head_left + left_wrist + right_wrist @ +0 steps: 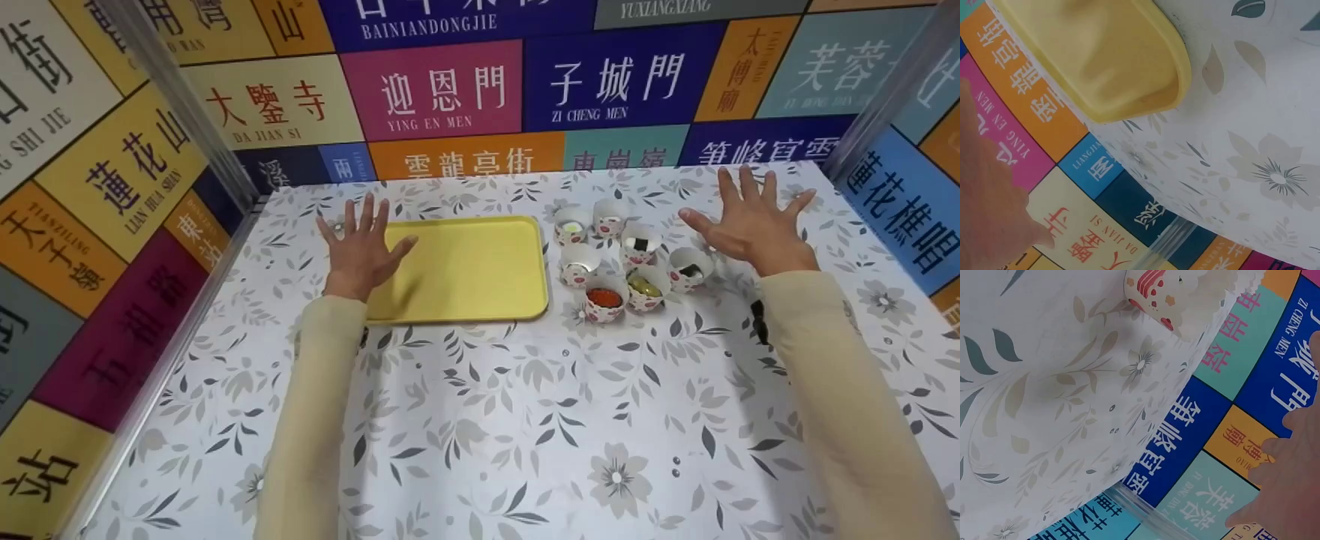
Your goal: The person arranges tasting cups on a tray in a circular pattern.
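Note:
My left hand (pixel 358 251) is spread wide above the left end of a yellow tray (pixel 472 270), its fingers straight and holding nothing. On the tray's surface falls the hand's shadow. My right hand (pixel 757 221) hovers with fingers splayed, to the right of a cluster of patterned paper cups. Nearest to it is a cup with a black-and-white item (pixel 687 270). Others hold something red (pixel 604 298), something yellow-green (pixel 643 286) and a white piece with a black band (pixel 640 244). In the right wrist view, one paper cup (pixel 1176 298) shows at the top.
A white cloth with grey leaves and flowers covers the table (pixel 487 427). Panels of coloured signs (pixel 435 90) rise behind and at both sides, with clear corner strips (pixel 217 157). A dark object (pixel 760 322) lies partly hidden by the right sleeve.

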{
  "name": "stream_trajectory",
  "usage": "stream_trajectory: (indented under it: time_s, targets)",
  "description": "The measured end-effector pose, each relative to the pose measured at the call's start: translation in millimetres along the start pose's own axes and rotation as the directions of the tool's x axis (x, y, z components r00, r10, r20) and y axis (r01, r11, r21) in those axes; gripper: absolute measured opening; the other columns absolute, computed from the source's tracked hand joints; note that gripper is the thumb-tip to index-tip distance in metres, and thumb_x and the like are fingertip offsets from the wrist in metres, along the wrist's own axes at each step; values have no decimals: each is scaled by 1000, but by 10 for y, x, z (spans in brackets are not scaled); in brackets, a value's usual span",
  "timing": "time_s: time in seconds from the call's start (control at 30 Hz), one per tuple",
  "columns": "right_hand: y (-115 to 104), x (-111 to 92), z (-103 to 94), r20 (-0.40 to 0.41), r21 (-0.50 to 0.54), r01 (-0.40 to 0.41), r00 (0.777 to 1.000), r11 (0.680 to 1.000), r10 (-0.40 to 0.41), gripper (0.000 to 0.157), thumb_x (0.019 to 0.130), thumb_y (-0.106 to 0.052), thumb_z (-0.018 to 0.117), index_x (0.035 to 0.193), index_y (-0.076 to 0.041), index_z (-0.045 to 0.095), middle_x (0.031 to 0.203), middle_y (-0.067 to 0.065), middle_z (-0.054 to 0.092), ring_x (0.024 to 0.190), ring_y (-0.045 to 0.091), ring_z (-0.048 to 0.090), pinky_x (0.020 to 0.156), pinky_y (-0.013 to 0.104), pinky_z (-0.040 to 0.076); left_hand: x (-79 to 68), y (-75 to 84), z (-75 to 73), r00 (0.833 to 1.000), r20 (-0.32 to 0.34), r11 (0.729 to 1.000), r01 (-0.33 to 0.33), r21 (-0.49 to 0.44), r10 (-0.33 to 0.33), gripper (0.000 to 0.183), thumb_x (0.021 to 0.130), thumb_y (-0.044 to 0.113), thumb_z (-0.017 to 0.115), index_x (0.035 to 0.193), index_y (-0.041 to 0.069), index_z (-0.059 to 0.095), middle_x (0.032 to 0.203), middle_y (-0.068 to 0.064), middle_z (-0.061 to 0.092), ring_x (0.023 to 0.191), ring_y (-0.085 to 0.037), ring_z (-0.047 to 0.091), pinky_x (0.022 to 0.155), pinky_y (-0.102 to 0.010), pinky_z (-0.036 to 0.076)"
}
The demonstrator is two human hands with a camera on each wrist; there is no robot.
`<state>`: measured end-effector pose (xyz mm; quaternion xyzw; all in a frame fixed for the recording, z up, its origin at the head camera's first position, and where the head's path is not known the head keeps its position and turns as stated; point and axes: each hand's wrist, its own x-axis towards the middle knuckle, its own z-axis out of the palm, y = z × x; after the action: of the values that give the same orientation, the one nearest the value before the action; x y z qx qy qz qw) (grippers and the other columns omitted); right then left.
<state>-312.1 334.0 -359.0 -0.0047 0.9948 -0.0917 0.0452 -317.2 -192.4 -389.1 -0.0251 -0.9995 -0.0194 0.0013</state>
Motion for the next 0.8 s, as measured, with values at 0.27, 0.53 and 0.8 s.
stream_trajectory:
  time_s: [0.27,0.53,0.8]
  targets:
    - [0,-12,27,-19,32,7,1000,999,-6,108,91,-82,23,160,-7,-9,163,30,-16,146,58,-19,100,83,-22,-42,-50,-13,1000,10,1000,-25,-18,25,84,99,70,26,163,21,2,171,-6,-10,157,-37,-10,116,-75,-12]
    - [-34,-30,64,-13,99,30,1000,995,-29,109,91,-81,30,160,-6,-8,163,31,-11,147,56,-18,100,82,-24,-115,-85,76,998,26,999,-51,-16,51,86,97,73,27,163,23,2,171,-6,-7,157,-39,-8,116,-75,-11]
    - [-54,-90,140,-36,201,44,999,979,-38,108,91,-79,36,161,-8,-6,166,26,-10,150,53,-13,107,79,-18,-281,-180,209,997,41,993,-65,-100,69,86,98,70,31,163,20,3,171,-9,-7,156,-38,-15,113,-76,-15]
